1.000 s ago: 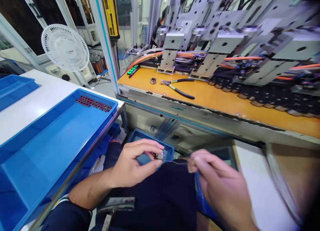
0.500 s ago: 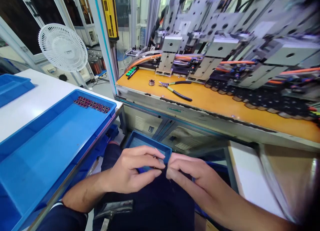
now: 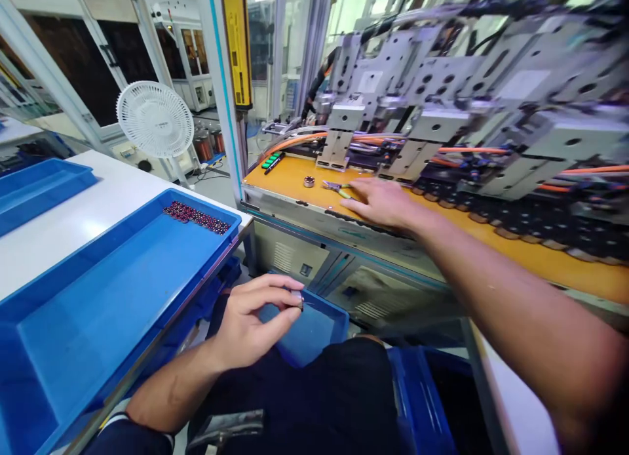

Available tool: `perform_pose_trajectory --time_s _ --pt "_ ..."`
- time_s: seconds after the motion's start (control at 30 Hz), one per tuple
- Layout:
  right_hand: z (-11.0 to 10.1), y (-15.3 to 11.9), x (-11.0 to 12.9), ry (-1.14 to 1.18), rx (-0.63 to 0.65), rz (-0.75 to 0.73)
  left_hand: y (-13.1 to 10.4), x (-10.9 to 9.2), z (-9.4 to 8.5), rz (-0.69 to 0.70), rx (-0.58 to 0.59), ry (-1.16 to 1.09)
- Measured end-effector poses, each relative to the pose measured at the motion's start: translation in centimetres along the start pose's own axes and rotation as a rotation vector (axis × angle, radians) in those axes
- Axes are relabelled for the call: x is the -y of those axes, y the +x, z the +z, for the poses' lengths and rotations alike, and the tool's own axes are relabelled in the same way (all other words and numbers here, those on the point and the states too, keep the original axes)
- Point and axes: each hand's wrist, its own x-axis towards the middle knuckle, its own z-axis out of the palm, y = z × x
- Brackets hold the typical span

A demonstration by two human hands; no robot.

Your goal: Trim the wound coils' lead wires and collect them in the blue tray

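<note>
Between the thumb and fingers of my left hand [image 3: 260, 317] is a small metallic part [image 3: 297, 299], held above a blue bin near my lap. My right hand [image 3: 381, 202] reaches onto the orange bench top, its fingers over the handles of the pliers [image 3: 334, 186]. The pliers' jaws point left; whether the fingers have closed on the handles cannot be made out. Just left of the jaws lies a small round metal part [image 3: 308, 181]. Many small dark and reddish parts [image 3: 196, 217] are grouped at the far end of the large blue tray [image 3: 113, 271].
Machine fixtures [image 3: 413, 143] with orange hoses stand behind the bench [image 3: 289, 189]. A row of dark parts [image 3: 486, 212] lines its right side. Green items and a black pen [image 3: 273, 164] lie at its left end. A white fan [image 3: 155, 119] stands beyond the white table [image 3: 118, 179]. The blue bin [image 3: 314, 330] is low in front.
My right hand has left my left hand's side and moved up and forward to the pliers. My left hand still holds the small part. The camera view has shifted.
</note>
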Motion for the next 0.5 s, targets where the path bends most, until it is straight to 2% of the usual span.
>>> perform_pose_trajectory --time_s 0.13,0.23,0.3,0.4,0.43,0.5 --pt "-1.0 -2.1 -1.5 -0.072 0.133 -0.089 -0.1 0.3 -0.8 -0.041 -0.045 0.030" --pt "-2.8 -6.2 -0.7 -0.099 0.160 -0.104 -0.2 0.7 -0.7 -0.053 -0.053 0.016" --pt "-3.3 -10.2 1.4 -0.107 0.161 -0.085 -0.1 0.8 -0.4 -0.050 -0.054 0.003" --pt "-2.8 -16.9 6.2 -0.082 0.181 -0.042 0.1 1.0 0.1 -0.045 -0.040 -0.008" --pt "-2.3 -19.1 7.9 -0.049 0.218 0.005 0.1 1.0 0.3 -0.041 -0.035 -0.009" --pt "-1.4 -23.0 10.9 0.258 0.359 0.243 0.2 1.1 0.5 -0.033 -0.022 -0.007"
